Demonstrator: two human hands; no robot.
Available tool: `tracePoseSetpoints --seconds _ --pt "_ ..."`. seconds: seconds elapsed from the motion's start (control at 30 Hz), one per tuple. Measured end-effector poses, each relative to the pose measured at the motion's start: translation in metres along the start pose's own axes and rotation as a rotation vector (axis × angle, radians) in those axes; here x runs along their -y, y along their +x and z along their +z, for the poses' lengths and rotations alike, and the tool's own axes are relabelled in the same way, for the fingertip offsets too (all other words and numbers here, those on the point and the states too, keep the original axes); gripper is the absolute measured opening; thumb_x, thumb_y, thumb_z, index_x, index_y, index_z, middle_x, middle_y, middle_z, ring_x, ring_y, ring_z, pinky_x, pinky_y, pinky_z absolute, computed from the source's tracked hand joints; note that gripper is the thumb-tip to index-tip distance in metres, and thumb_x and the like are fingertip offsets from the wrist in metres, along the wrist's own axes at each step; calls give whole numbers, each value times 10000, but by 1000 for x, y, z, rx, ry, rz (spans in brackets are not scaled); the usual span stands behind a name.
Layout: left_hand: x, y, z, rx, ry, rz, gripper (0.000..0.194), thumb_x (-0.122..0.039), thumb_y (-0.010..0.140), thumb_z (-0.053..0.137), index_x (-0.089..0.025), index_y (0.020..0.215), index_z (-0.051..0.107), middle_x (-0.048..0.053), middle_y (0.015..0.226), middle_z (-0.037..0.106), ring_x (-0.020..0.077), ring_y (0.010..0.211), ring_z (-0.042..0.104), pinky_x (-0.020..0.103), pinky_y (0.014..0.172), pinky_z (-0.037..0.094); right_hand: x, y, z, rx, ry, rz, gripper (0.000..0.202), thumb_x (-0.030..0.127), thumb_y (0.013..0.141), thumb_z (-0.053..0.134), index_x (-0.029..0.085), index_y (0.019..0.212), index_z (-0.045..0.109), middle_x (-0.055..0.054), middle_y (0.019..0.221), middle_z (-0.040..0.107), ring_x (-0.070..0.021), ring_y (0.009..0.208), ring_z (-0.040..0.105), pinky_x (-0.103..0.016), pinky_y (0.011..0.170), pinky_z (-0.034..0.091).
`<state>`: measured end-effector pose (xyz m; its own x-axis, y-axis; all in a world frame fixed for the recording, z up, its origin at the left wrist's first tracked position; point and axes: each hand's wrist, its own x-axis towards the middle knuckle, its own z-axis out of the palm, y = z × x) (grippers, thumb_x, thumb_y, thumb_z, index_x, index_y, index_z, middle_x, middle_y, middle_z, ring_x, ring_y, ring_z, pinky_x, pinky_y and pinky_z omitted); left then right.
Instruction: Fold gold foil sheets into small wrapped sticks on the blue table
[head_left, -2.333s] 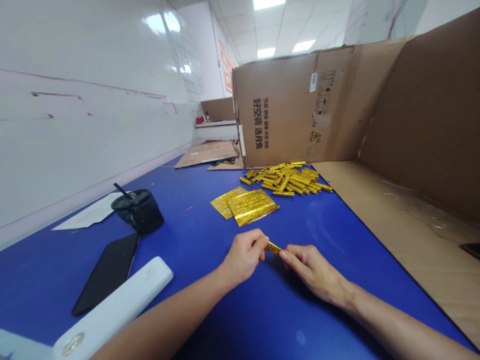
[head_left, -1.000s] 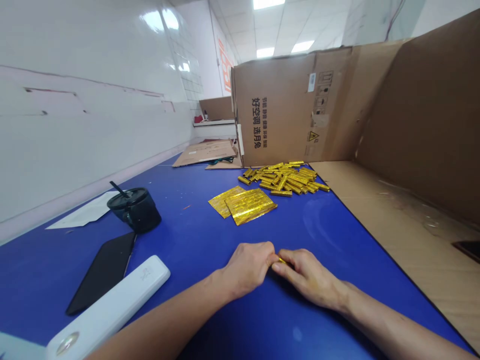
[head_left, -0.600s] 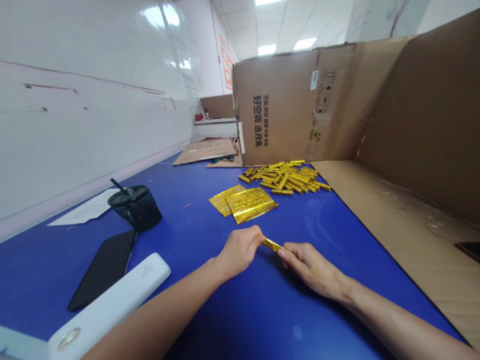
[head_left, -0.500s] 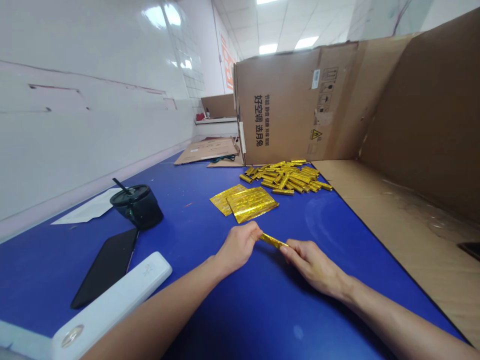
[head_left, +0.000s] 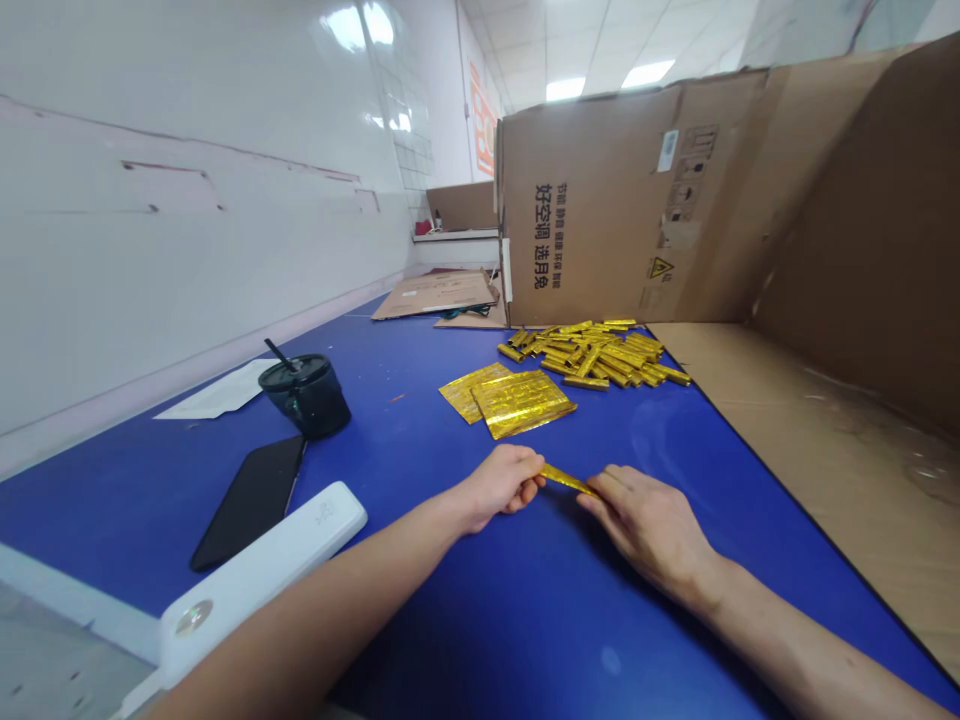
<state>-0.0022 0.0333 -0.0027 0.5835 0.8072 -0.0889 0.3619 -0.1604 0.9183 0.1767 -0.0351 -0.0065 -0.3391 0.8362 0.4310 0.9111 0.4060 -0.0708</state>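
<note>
A narrow strip of gold foil (head_left: 568, 480) is held between my two hands, just above the blue table. My left hand (head_left: 504, 482) pinches its left end between thumb and fingers. At the other end, my right hand (head_left: 646, 515) is closed on the strip, its thumb beneath and fingers over the top. Just beyond my hands lie flat gold foil sheets (head_left: 523, 404), overlapping in two stacks. Farther back, a heap of small rolled gold foil tubes (head_left: 600, 355) rests near the carton.
A dark lidded mug (head_left: 306, 395) with a straw stands at left, near a white paper (head_left: 217, 392). A black phone (head_left: 249, 503) and a long white device (head_left: 262, 565) lie beside my left forearm. A big cardboard box (head_left: 607, 220) borders the back and right.
The view has shifted, so everything sits a little farther right. My right hand has turned over more, its back now upward, and the strip looks thinner. Both hands still grip it.
</note>
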Motion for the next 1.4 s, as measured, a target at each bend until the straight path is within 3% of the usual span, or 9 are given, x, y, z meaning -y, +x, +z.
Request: tracePoseSetpoints --seconds 0.13,0.33,0.5,0.63,0.8,1.03,1.13,1.23,1.4 --pt "-4 -7 12 -58 79 115 238 -328 794 386 -164 625 425 -49 497 422 73 444 361 186 446 285 4 -1 -3 26 298 98 264 386 848 370 189 953 511 -46 818 595 -164 727 540 -271 645 402" --pt "-10 -23 28 -50 221 293 190 -235 813 361 -167 676 475 -37 576 459 91 552 416 195 532 322 12 -1 -4 195 555 89 336 383 869 305 192 661 488 20 575 506 -111 522 447 -228 520 360" --pt "-9 -22 30 -56 158 273 228 -239 820 346 -163 634 455 -43 533 443 79 501 402 185 494 309 12 2 -6 231 692 132 345 399 850 332 184 608 451 49 531 394 -91 491 350 -208 462 312" --pt "-8 -14 20 -168 68 234 258 -282 801 387 -163 576 425 -48 485 421 72 452 370 191 465 287 4 5 -9 243 766 200 348 417 839 344 189 584 408 64 509 310 -81 459 284 -198 408 259" --pt "-3 -5 7 -182 -2 164 283 -361 813 369 -167 610 406 -57 471 417 55 386 342 181 415 265 -1 6 -7 166 618 189 366 400 854 308 192 579 431 51 490 356 -89 451 334 -203 429 281" --pt "0 -1 -2 8 -72 -17 526 -580 798 222 -150 633 476 -35 397 424 61 292 327 179 321 232 -3 -2 1 -33 34 -50 363 307 875 299 194 597 502 -5 523 529 -113 459 461 -229 474 288" --pt "0 0 -6 77 -59 -69 541 -591 787 240 -147 580 471 -29 377 407 61 281 301 185 307 217 -2 -2 0 -86 -118 -87 375 291 882 294 190 606 528 -17 540 546 -123 483 479 -241 491 292" --pt "1 0 -7 61 -23 -43 412 -515 795 322 -163 615 440 -49 412 400 59 307 290 184 328 217 -2 0 -2 -61 -85 -54 345 343 870 328 186 670 560 -33 597 570 -146 557 509 -249 532 333" --pt "-3 -6 1 -67 103 122 285 -353 819 369 -173 600 397 -47 501 412 76 454 353 197 466 272 -1 3 -4 5 369 175 288 391 855 342 187 960 516 -33 799 602 -156 709 546 -255 631 399"
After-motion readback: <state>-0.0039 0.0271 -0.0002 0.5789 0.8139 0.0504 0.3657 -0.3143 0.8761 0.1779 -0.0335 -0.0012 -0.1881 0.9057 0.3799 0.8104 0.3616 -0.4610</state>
